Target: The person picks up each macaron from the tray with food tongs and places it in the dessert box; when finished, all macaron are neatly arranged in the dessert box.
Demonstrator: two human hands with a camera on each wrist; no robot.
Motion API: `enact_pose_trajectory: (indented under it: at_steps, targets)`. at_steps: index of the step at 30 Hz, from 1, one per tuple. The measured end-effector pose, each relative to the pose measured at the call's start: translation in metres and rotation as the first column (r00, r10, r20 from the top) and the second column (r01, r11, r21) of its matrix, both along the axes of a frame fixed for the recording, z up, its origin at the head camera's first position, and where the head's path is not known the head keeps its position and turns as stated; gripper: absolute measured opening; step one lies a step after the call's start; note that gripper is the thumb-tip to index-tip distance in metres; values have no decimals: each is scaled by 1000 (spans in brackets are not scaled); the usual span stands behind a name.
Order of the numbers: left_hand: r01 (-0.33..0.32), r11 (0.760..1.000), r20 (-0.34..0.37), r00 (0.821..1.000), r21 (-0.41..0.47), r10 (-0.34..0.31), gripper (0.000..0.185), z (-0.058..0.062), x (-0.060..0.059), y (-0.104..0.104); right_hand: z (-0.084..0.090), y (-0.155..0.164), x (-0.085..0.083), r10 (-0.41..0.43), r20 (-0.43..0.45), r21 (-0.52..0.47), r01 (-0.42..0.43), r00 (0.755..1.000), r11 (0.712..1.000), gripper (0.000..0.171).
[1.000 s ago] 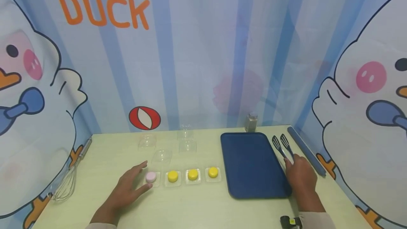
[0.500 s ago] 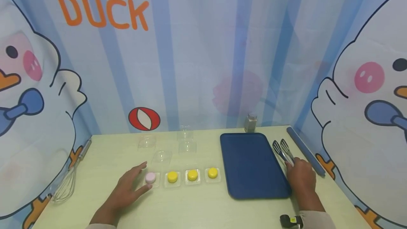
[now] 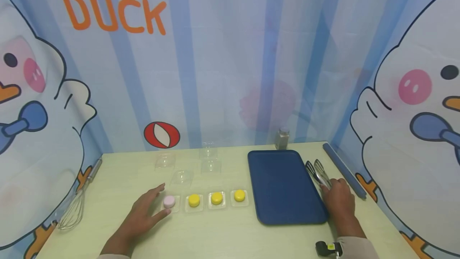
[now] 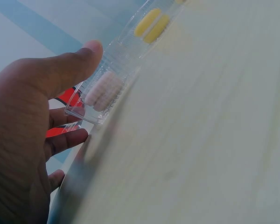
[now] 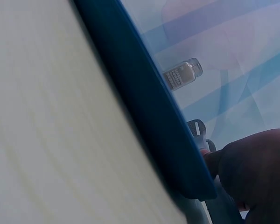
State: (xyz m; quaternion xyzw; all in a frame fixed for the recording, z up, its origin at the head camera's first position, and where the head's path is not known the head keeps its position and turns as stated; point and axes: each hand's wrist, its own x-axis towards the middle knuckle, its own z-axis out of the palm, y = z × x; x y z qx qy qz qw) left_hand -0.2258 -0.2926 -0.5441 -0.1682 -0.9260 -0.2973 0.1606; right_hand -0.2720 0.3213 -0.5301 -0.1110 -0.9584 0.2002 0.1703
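Observation:
My left hand (image 3: 154,205) lies flat on the table with straight fingers. Its thumb reaches the clear tray that holds a pink macaron (image 3: 169,202); the left wrist view shows that macaron (image 4: 102,88) just past my thumb. Three yellow macarons (image 3: 217,198) sit in clear trays in a row to its right. My right hand (image 3: 336,195) is curled over the handle end of metal tongs (image 3: 315,170), which lie beside the right edge of a dark blue tray (image 3: 284,187). In the right wrist view a finger touches the tongs (image 5: 198,130).
Several clear plastic lids (image 3: 182,177) lie behind the macarons. A wire whisk (image 3: 73,211) lies at the table's left edge, a small jar (image 3: 282,139) stands behind the blue tray, and a blue rod (image 3: 343,175) lies along the right edge.
The tongs' tips have slid slightly nearer along the tray's edge under my right hand. My left hand has stayed by the pink macaron.

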Motion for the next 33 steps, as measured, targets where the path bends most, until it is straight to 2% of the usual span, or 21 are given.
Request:
enact_pose_trajectory:
  at_steps: [6,12,17,21,25,30,33]
  targets:
    - [-1,1000,-11,1000,-2,1,78,-1,0,0,1,1,-1,-2,27,11,2,1000,1000,42]
    - [-13,1000,13,1000,-3,13,78,0,1,0,-1,-2,0,-25,33,10,24,999,1000,47]
    - [-11,1000,25,1000,13,11,78,-1,0,0,-1,-6,3,-52,-47,9,52,998,999,52]
    - [-7,999,23,1000,47,6,77,-6,-2,1,3,-10,6,-55,-106,15,57,993,998,49]
    - [-21,997,17,1000,76,19,73,-9,-2,3,10,-16,7,-18,-144,16,20,989,1000,44]
    - [-29,996,-66,997,81,35,68,-5,-2,-1,20,-32,5,63,-167,47,-56,984,997,41]
    - [-37,997,-118,992,74,46,69,-1,-4,-2,24,-40,6,134,-191,70,-122,972,990,39]
